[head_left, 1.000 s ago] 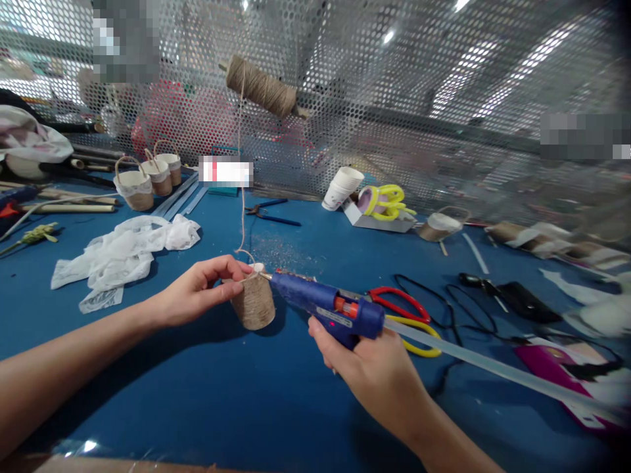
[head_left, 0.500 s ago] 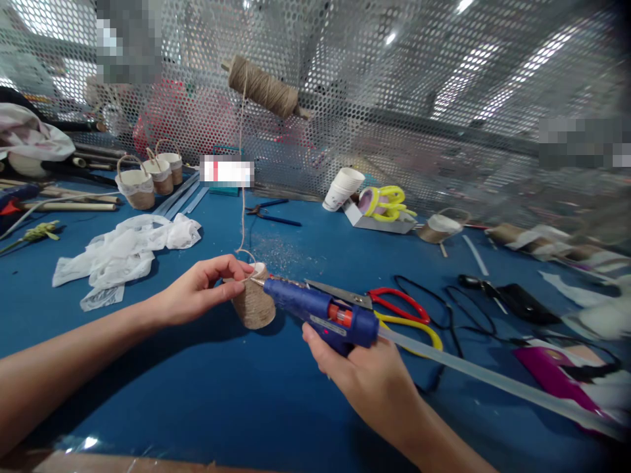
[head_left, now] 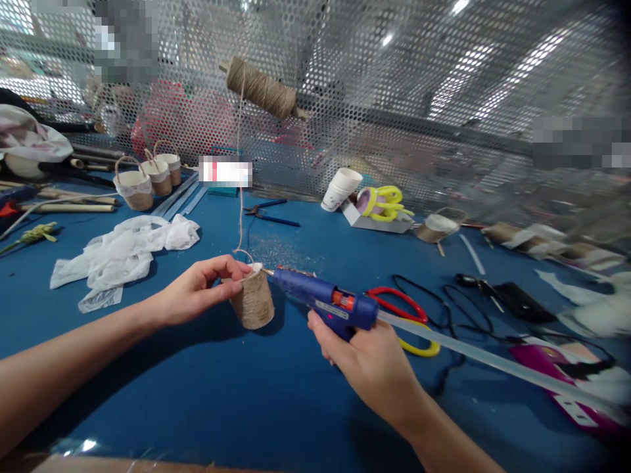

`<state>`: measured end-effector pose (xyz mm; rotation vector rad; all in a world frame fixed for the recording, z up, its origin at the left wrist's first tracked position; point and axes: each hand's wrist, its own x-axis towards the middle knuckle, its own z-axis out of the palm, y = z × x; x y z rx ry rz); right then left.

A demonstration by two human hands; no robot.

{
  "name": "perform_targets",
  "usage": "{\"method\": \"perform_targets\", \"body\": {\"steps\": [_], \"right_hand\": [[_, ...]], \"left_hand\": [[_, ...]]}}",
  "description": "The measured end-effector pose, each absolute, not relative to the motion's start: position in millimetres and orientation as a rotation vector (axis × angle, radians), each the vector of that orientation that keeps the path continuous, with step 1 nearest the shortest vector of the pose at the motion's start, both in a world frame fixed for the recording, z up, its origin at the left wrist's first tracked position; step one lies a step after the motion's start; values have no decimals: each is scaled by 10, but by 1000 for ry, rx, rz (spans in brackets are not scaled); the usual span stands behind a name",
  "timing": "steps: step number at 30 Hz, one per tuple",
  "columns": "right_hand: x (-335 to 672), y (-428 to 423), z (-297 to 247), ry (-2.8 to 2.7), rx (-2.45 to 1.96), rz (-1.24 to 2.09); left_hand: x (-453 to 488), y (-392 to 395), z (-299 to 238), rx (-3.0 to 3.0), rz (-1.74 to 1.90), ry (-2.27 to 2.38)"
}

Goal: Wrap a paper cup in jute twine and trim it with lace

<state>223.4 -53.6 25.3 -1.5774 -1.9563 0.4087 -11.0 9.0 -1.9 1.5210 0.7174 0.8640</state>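
We see the left hand [head_left: 197, 295] grasping a twine-wrapped cup [head_left: 253, 303], thumb and fingers closed on its upper side. The cup stands upside down on the blue worktop [head_left: 197, 401], near the middle and just in front of us, its white base showing at the top. The right hand [head_left: 367, 364] is clenched round the grip of a blue glue gun [head_left: 323, 302]. We find the gun's nozzle touching the cup's top edge on the right. A clear glue stick [head_left: 493, 360] runs out of the back of the gun toward the right edge of the view.

A strand [head_left: 240, 197] of twine rises from the cup's top to a spool [head_left: 261, 89] fixed on the mesh screen [head_left: 419, 98] at the far side of the worktop.

Behind the gun lie scissors [head_left: 399, 297] with one red and one yellow handle, partly hidden by it, and a black cable [head_left: 463, 315] loops just to their right. To the left of the cup, well apart, we see a crumpled white bag [head_left: 123, 253]. Farther back on the left stand three small baskets [head_left: 135, 187] with handles. Pliers [head_left: 269, 211] lie near the screen beyond the cup, and a stack of white cups [head_left: 340, 187] lies tipped over to their right.
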Motion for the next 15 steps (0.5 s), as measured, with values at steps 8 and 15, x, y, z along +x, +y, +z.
{"method": "perform_targets", "body": {"steps": [8,15], "right_hand": [[2315,-332,321,-1650,-1599,903],[2588,317,224,-1585,-1823,704]], "left_hand": [[-126,94,-24,1581,889,700],[-146,99,12,1621,876,664]]}}
